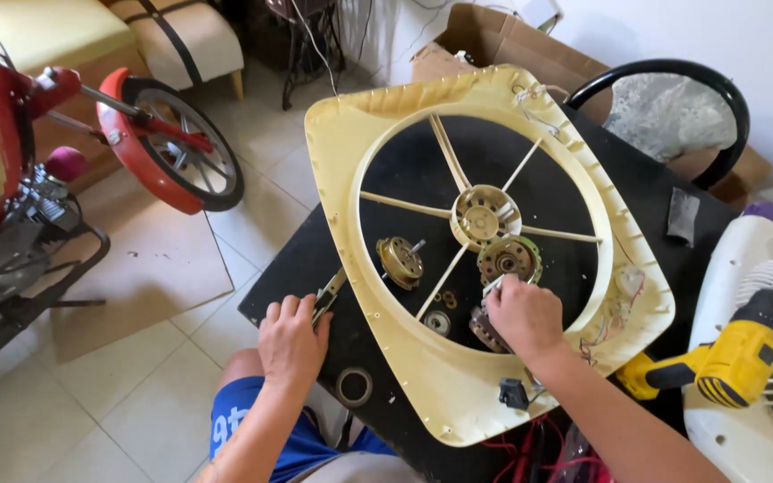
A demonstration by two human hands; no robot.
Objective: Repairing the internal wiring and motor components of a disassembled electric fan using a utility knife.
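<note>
A cream plastic fan frame with spokes and a round central hub lies on a black table. My left hand rests at the table's near edge, closed on a pair of pliers beside the frame's left rim. My right hand reaches inside the frame's ring and pinches a small pale piece at the motor stator with copper windings. A brass-coloured motor end cap lies left of it, and a dark rotor part sits under my right hand.
A yellow cordless drill lies on a white grille cover at the right. Red wires trail below the frame. A red motorcycle stands left on the tiled floor. A black chair and cardboard box are behind the table.
</note>
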